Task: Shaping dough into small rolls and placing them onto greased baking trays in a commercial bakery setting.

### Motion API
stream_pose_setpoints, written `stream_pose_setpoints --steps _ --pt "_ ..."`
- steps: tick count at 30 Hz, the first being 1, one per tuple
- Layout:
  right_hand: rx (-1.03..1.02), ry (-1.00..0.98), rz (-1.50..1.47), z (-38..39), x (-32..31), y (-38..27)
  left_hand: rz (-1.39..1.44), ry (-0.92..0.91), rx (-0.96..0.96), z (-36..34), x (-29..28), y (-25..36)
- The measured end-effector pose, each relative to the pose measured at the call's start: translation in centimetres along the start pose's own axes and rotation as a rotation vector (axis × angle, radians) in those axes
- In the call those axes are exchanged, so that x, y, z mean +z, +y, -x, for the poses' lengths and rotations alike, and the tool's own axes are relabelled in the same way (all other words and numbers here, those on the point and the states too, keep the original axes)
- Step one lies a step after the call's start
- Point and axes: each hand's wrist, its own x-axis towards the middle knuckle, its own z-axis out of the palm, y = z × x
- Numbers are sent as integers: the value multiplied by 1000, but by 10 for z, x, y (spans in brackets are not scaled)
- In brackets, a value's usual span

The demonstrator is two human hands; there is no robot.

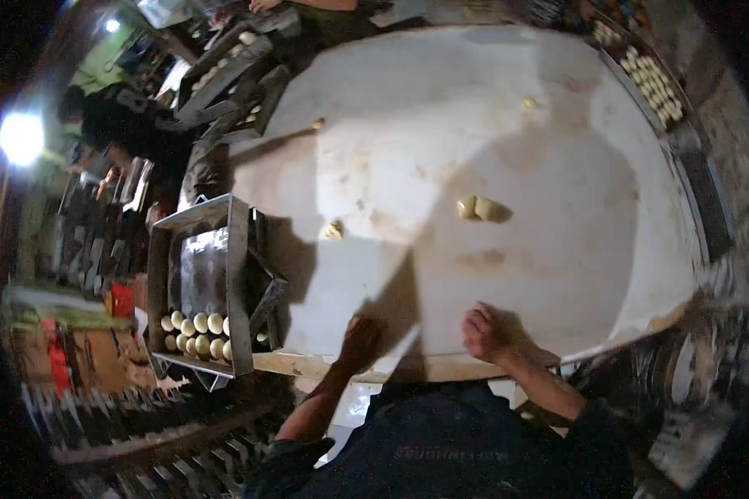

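My left hand (364, 343) rests on the pale work table (366, 283) near its front edge, in shadow, with its fingers curled down. To its right, my right hand (484, 331) lies on the tabletop, fingers bent in and closed. Whatever either hand covers is hidden from above. Two dough pieces (479, 209) sit side by side beyond my right hand. A small dough scrap (334, 229) lies farther left. Left of my hands, a metal tray (240, 291) holds rows of round dough balls (198, 334) at its near end.
Farther off on the table are another dough bit (530, 103) and a small scrap (317, 124). A tray of many dough balls (651, 83) stands along the far right edge. More trays (225, 75) are stacked at the far left, near another person's arm (324, 3).
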Motion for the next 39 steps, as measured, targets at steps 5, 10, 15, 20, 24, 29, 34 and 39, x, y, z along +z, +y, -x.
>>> stream_pose_setpoints --steps 5,10,15,20,24,29,34,39 --pt "171 231 77 -54 -16 58 -884 56 344 -57 -87 7" --pt "246 230 66 -55 31 34 -911 124 130 -66 -20 33" --pt "46 201 -90 -20 -10 60 -1437 235 291 -11 -76 -20" --pt "361 332 186 -95 0 77 -1087 388 479 -84 -86 77" --pt "630 537 -100 -88 66 69 -849 339 338 -104 -36 76" --pt "504 350 -129 -50 35 6 -452 136 127 -17 -45 55" --pt "1261 586 -1331 -97 12 -61 -175 -64 197 9 -58 65" --pt "1058 0 -1411 -182 67 -156 61 -113 277 1 -33 69"
